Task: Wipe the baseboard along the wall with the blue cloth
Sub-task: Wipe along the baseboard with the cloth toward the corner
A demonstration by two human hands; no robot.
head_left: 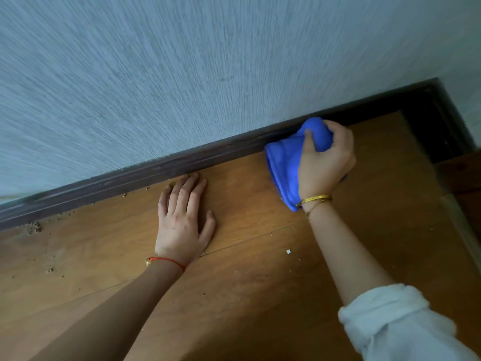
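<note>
A dark brown baseboard (145, 169) runs diagonally along the foot of the pale textured wall (182, 74), from lower left to the corner at upper right. My right hand (326, 162) grips a bunched blue cloth (285, 162) and holds its top against the baseboard near the corner; the loose end hangs down over the floor beside my wrist. My left hand (184, 217) lies flat on the wooden floor, fingers straight, with the fingertips almost at the baseboard.
The wooden floor (247, 282) carries crumbs and grit, thickest by the baseboard at the left (33, 227). A small white scrap (288, 251) lies near the middle. The baseboard turns at a dark corner (437, 105) at upper right, where a second wall begins.
</note>
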